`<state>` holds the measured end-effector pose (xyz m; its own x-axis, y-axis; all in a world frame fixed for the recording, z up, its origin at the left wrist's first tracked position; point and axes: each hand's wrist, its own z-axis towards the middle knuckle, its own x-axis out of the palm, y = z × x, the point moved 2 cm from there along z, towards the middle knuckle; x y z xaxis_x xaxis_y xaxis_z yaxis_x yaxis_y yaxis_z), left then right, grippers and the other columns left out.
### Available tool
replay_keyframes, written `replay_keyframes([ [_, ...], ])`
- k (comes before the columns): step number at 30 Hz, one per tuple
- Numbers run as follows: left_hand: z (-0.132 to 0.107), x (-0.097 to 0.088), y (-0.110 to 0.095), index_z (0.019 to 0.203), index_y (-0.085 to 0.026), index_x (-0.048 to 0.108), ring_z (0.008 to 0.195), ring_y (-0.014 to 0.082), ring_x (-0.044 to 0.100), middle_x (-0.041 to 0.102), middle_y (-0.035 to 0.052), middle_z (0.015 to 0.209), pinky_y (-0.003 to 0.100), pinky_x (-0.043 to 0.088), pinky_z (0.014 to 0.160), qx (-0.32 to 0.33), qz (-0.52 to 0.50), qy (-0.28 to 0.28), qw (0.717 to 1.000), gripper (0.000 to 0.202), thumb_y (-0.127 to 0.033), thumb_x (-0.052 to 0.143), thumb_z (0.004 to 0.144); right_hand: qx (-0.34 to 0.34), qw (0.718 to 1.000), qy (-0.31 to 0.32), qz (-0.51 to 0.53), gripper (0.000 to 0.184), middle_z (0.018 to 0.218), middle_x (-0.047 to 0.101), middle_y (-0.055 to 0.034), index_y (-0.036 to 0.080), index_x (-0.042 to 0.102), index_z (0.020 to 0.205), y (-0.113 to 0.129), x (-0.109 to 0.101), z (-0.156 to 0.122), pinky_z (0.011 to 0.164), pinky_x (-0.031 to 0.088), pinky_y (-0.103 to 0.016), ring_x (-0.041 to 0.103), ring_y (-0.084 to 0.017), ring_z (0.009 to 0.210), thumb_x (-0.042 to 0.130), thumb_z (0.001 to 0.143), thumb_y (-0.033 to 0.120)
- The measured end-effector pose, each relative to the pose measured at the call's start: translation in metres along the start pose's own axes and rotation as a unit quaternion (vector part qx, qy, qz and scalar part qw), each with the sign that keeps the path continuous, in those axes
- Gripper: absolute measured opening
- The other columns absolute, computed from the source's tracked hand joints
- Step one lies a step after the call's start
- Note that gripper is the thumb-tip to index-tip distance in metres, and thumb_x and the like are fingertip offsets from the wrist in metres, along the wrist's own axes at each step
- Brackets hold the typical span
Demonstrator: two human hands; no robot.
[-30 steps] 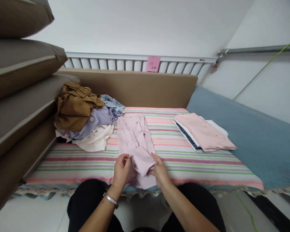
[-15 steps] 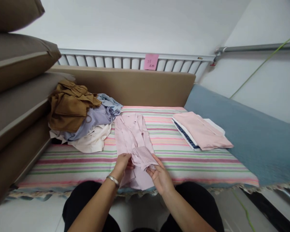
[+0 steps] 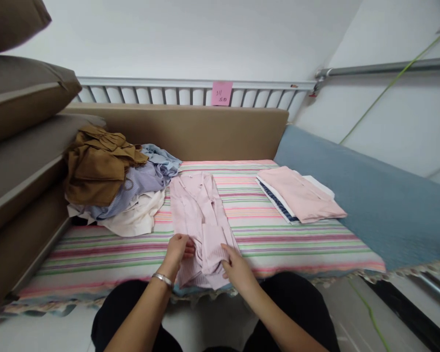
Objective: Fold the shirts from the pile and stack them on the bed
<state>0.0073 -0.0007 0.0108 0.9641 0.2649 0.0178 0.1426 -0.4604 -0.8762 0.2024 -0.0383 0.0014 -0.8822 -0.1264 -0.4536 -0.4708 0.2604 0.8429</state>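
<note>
A pale pink striped shirt (image 3: 190,200) lies lengthwise on the striped sheet, its collar toward the back. One sleeve (image 3: 213,239) is folded down over its front, the cuff end near the hem. My right hand (image 3: 238,271) has thumb and fingers at the right edge of that cuff end, gripping the fabric. Over the left side of the shirt is my left hand (image 3: 178,249), with a bracelet on the wrist. Its fingers are curled together, and whatever they hold is hidden.
Crumpled clothes, with a brown garment (image 3: 99,166) on top, lie at left beside stacked cushions (image 3: 18,156). Folded clothes topped by a pink garment (image 3: 300,193) sit at right. A brown padded board (image 3: 190,129) stands along the back; the sheet's front edge (image 3: 322,269) is near my knees.
The bunched sleeve that both hands held up now lies flatter on the shirt. My left hand has come away from it slightly to the left; my right hand stays at its edge.
</note>
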Motion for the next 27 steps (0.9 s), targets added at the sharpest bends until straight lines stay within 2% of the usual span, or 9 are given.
replay_keyframes([
  [2, -0.002, -0.001, 0.007, 0.072, -0.016, 0.050, 0.041, 0.0138, 0.056, 0.059, 0.0006, 0.052, 0.026, 0.047, 0.043, -0.014, 0.022, 0.007, 1.000, 0.012, -0.027, 0.051, 0.077, -0.112, 0.985, -0.036, -0.128, 0.047, 0.095, 0.069, -0.0093, 0.020, 0.061, 0.119, 0.004, -0.005, 0.001, 0.076, 0.049, -0.034, 0.065, -0.024, 0.085, 0.052, 0.073, 0.014],
  [4, -0.003, 0.001, 0.012, 0.073, -0.016, 0.052, 0.040, 0.0157, 0.057, 0.060, 0.0017, 0.050, 0.028, 0.048, 0.043, -0.024, 0.045, 0.017, 0.999, 0.018, -0.033, 0.053, 0.077, -0.165, 0.973, -0.039, -0.156, 0.040, 0.098, 0.069, -0.0087, 0.020, 0.067, 0.108, 0.006, -0.007, 0.003, 0.084, 0.047, -0.033, 0.063, -0.023, 0.093, 0.050, 0.073, 0.013],
  [9, 0.001, 0.011, 0.005, 0.064, -0.015, 0.055, 0.036, 0.0173, 0.054, 0.055, 0.0023, 0.042, 0.028, 0.044, 0.039, -0.010, 0.095, 0.035, 0.995, 0.025, -0.038, 0.057, 0.073, -0.039, 0.995, 0.026, 0.091, 0.041, 0.073, 0.066, -0.0026, 0.016, 0.067, 0.106, 0.013, -0.003, 0.015, 0.055, 0.052, -0.031, 0.060, -0.015, 0.053, 0.047, 0.072, 0.023],
  [11, 0.005, 0.013, -0.008, 0.063, -0.016, 0.054, 0.039, 0.0143, 0.053, 0.054, -0.0005, 0.044, 0.025, 0.044, 0.041, 0.025, 0.098, 0.033, 0.994, 0.021, -0.034, 0.056, 0.073, -0.025, 0.973, 0.019, 0.228, 0.044, 0.077, 0.066, -0.0030, 0.014, 0.065, 0.108, 0.020, -0.002, 0.016, 0.055, 0.054, -0.031, 0.061, -0.015, 0.056, 0.050, 0.068, 0.026],
  [14, 0.011, 0.008, -0.027, 0.067, -0.018, 0.052, 0.045, 0.0105, 0.056, 0.056, -0.0031, 0.051, 0.020, 0.044, 0.046, 0.073, 0.096, 0.026, 0.992, 0.018, -0.033, 0.051, 0.077, -0.071, 0.933, 0.001, 0.353, 0.048, 0.088, 0.066, -0.0041, 0.014, 0.064, 0.111, 0.025, 0.001, 0.011, 0.066, 0.056, -0.031, 0.063, -0.015, 0.068, 0.054, 0.066, 0.027],
  [17, 0.018, -0.003, -0.027, 0.062, -0.018, 0.050, 0.039, 0.0112, 0.053, 0.051, -0.0038, 0.044, 0.021, 0.040, 0.042, 0.063, 0.133, 0.021, 0.989, 0.018, -0.030, 0.056, 0.073, -0.016, 0.940, 0.017, 0.341, 0.045, 0.076, 0.063, -0.0010, 0.014, 0.065, 0.107, 0.011, 0.014, 0.006, 0.065, 0.057, -0.034, 0.060, -0.013, 0.059, 0.054, 0.063, 0.020],
  [20, 0.022, -0.013, -0.008, 0.056, -0.018, 0.049, 0.033, 0.0131, 0.048, 0.048, -0.0036, 0.037, 0.023, 0.038, 0.039, 0.040, 0.183, 0.012, 0.982, 0.018, -0.025, 0.061, 0.068, 0.070, 0.949, 0.021, 0.307, 0.044, 0.064, 0.052, 0.0038, 0.013, 0.063, 0.105, -0.006, 0.025, 0.006, 0.059, 0.057, -0.034, 0.056, -0.011, 0.052, 0.052, 0.062, 0.014],
  [24, 0.023, -0.018, 0.014, 0.059, -0.020, 0.051, 0.036, 0.0147, 0.051, 0.049, -0.0033, 0.040, 0.024, 0.039, 0.041, 0.056, 0.208, -0.006, 0.976, 0.017, -0.029, 0.057, 0.072, 0.078, 0.956, 0.034, 0.282, 0.044, 0.075, 0.057, 0.0014, 0.016, 0.062, 0.105, -0.010, 0.025, 0.009, 0.059, 0.056, -0.029, 0.058, -0.010, 0.056, 0.051, 0.063, 0.010],
  [27, 0.016, -0.029, 0.018, 0.062, -0.020, 0.054, 0.043, 0.0145, 0.053, 0.054, -0.0019, 0.047, 0.024, 0.040, 0.045, 0.084, 0.211, -0.033, 0.973, 0.016, -0.032, 0.057, 0.071, 0.081, 0.974, 0.069, 0.199, 0.047, 0.090, 0.063, -0.0025, 0.019, 0.061, 0.108, -0.009, 0.011, 0.010, 0.054, 0.052, -0.025, 0.062, -0.012, 0.061, 0.051, 0.063, 0.010],
])
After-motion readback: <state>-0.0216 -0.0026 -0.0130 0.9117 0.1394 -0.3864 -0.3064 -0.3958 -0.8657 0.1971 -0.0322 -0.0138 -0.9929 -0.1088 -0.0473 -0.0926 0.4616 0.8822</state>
